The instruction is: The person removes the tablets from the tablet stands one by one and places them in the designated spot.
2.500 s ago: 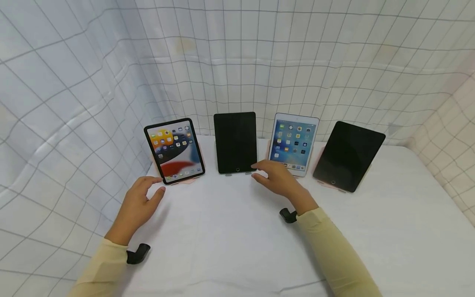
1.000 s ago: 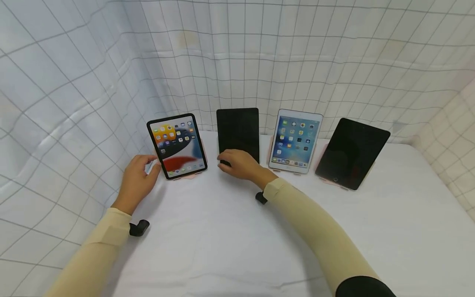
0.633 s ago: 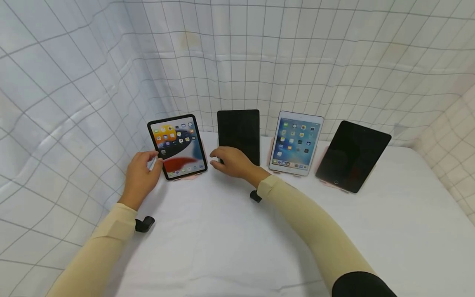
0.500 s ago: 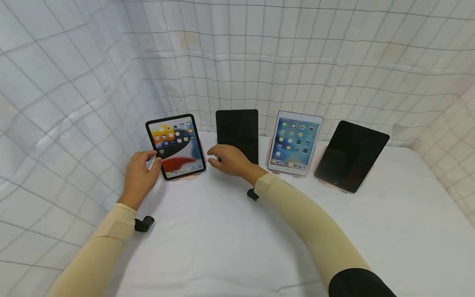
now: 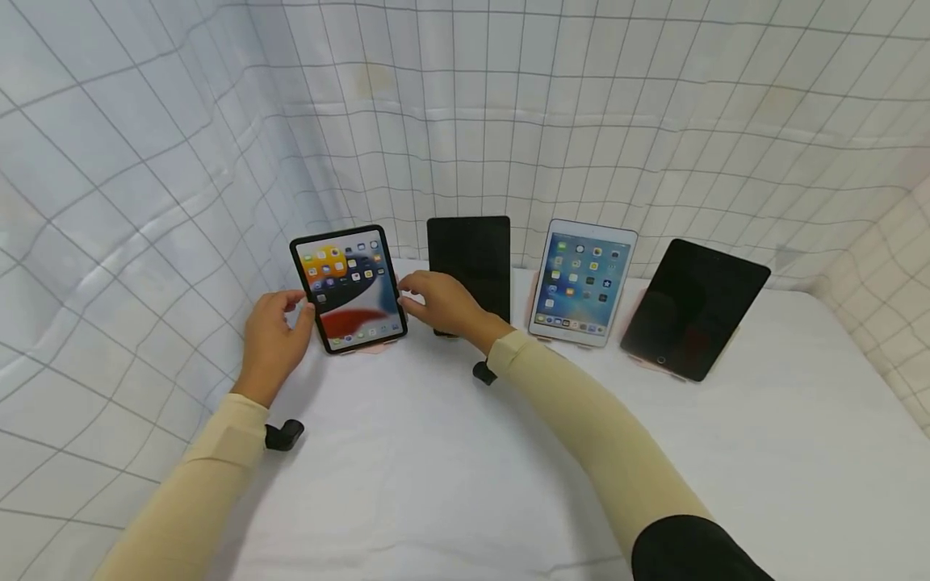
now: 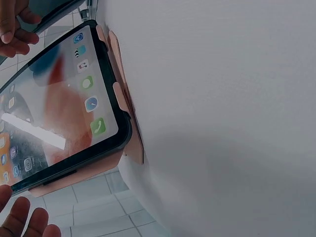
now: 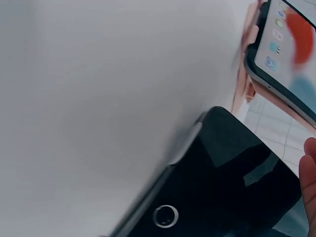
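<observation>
the lit tablet (image 5: 350,289) leans back on the pink stand (image 6: 121,98), whose lips likely keep it from sliding. left of the stand, the left hand (image 5: 274,339), and right of it, the right hand (image 5: 446,307), have fingers loosely bent, gripping nothing; right-hand contact i cannot tell.

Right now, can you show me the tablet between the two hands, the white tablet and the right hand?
Tablet between the two hands (image 5: 349,289): head view, middle of its lit screen.
White tablet (image 5: 584,282): head view, middle of its screen.
Right hand (image 5: 445,303): head view, back of the hand.
</observation>
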{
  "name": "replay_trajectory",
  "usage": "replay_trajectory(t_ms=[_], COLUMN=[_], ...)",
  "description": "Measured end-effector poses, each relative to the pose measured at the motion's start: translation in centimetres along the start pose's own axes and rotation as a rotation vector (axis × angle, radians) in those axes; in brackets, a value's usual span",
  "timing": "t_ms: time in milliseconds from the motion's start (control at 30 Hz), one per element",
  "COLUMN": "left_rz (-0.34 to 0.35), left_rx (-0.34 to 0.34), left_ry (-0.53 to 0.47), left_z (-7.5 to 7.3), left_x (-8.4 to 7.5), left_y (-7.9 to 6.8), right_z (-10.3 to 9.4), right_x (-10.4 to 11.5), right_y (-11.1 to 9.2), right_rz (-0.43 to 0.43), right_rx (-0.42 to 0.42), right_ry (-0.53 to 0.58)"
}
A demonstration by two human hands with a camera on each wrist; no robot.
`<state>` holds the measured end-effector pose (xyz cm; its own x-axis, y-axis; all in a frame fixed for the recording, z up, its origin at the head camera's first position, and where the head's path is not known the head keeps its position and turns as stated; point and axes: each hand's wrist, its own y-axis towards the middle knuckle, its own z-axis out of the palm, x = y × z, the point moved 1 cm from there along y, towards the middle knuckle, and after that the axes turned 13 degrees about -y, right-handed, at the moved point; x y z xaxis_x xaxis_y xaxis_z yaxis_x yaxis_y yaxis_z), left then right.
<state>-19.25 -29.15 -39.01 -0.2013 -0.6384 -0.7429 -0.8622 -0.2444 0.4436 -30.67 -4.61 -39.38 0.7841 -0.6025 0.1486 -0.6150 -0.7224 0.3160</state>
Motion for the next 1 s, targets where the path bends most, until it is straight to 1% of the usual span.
replay_trajectory(t_ms=[133,267,400,567,733,833,1000], left_rz=[-0.046,-0.078,-0.108,-0.169,-0.218,-0.233,-0.225], left_rx=[0.013,0.016,0.000,-0.024,-0.021,-0.018,-0.050], left_ry=[0.006,0.002,-0.024,-0.077,-0.109,-0.126,-0.173], left_z=[-0.6,-0.8,-0.5,-0.2,0.2,0.5,1.1], left_x=[-0.3,-0.6,-0.7,-0.5,-0.4,-0.4,-0.2], left_y=[0.4,0.7,0.9,1.0,1.1,1.0,1.0], right_z=[-0.6,-1.0,-1.0,-0.8,-0.4,-0.2,0.1], right_x=[0.1,0.2,0.1,0.0,0.0,0.0,0.2], right_y=[1.0,1.7,2.0,2.2,2.6,2.7,2.8], right_rz=[0.009,0.032,0.076,0.117,0.146,0.167,0.188], right_rx=[-0.044,-0.078,-0.086,-0.091,-0.091,-0.098,-0.105], right_ry=[0.026,0.063,0.093,0.126,0.131,0.160,0.221])
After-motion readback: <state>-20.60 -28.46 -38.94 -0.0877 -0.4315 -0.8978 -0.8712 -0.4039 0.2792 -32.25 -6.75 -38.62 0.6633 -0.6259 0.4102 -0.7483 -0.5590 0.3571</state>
